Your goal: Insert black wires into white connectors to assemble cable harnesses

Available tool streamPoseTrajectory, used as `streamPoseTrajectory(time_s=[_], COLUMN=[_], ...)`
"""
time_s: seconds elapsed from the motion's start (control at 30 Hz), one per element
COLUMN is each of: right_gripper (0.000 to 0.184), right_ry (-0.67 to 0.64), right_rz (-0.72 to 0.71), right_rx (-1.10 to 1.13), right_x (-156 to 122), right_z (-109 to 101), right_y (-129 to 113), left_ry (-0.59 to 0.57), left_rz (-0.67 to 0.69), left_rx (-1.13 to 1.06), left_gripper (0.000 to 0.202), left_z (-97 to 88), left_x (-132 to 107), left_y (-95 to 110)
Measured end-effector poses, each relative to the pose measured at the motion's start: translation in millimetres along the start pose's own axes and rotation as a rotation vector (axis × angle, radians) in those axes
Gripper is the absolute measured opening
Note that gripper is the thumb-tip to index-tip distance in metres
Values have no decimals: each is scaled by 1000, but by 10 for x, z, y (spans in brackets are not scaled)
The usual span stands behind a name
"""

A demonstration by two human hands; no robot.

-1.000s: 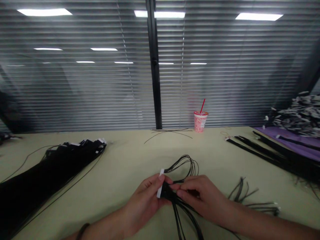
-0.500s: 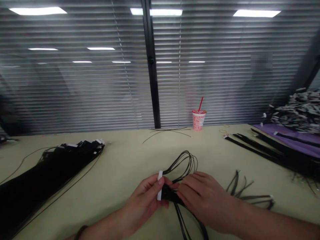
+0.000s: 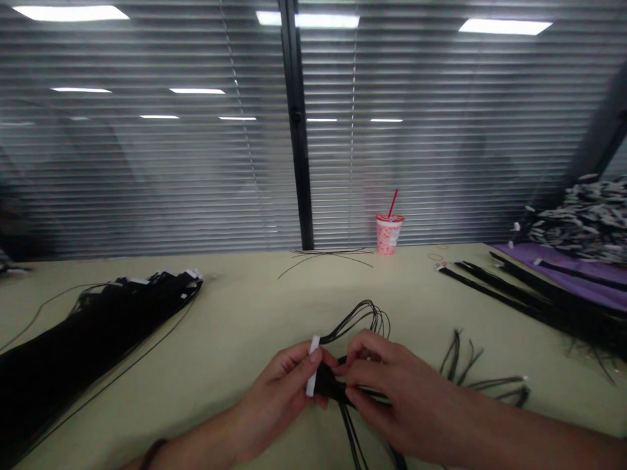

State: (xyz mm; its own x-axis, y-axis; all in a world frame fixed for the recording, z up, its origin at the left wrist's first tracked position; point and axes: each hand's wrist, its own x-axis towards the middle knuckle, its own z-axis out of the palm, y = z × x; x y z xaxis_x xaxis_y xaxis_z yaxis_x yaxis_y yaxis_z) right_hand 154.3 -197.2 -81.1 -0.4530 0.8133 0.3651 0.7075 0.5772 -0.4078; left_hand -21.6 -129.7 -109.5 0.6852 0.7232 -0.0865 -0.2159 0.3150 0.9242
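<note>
A bundle of thin black cables loops on the pale green table just beyond my hands and runs back toward me. My left hand pinches the bundle where a white tag sticks up beside my thumb. My right hand is closed on the same bundle right beside the left, fingers curled over the strands. The part of the bundle under both hands is hidden.
A big heap of black cables with white tags lies at the left. More black cable bundles lie on a purple sheet at the right, with a tagged pile behind. Loose short cables lie right of my hands. A cup with a red straw stands by the blinds.
My right hand's fingers have shifted and curled tighter over the bundle beside the tag. The left hand holds its grip. The view has barely moved.
</note>
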Motion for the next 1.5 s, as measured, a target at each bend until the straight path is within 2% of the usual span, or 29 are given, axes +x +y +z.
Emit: streamPoseTrajectory(time_s=[0.2, 0.47, 0.67, 0.73, 0.83, 0.93, 1.23, 1.4, 1.5], right_gripper=[27, 13, 12, 13, 14, 15, 19, 16, 10], right_ry=[19, -44, -31, -51, -109, -141, -18, 68, 35], right_rz=[23, 65, -5, 15, 57, 59, -11, 183, 231], right_rx=[-107, -172, -313, -253, -37, 72, 96, 103, 144], right_x=[-5, 23, 7, 13, 31, 41, 14, 43, 77], right_z=[58, 52, -32, -78, -141, -150, 93, 84, 54], right_y=[0, 27, -20, -81, -164, -168, 46, 50, 63], left_ry=[19, 11, 22, 21, 29, 57, 17, -8, -20], left_rz=[31, 31, 24, 26, 15, 7, 16, 65, 104], left_rx=[-1, -23, -7, 6, 21, 15, -8, 90, 197], left_gripper=[20, 21, 20, 20, 21, 21, 21, 21, 22], left_z=[-16, -25, -26, -19, -1, 1, -50, -62, -101], left_x=[9, 12, 21, 23, 13, -3, 8, -14, -18], left_y=[-22, -34, -38, -35, -27, -24, -25, -40, -68])
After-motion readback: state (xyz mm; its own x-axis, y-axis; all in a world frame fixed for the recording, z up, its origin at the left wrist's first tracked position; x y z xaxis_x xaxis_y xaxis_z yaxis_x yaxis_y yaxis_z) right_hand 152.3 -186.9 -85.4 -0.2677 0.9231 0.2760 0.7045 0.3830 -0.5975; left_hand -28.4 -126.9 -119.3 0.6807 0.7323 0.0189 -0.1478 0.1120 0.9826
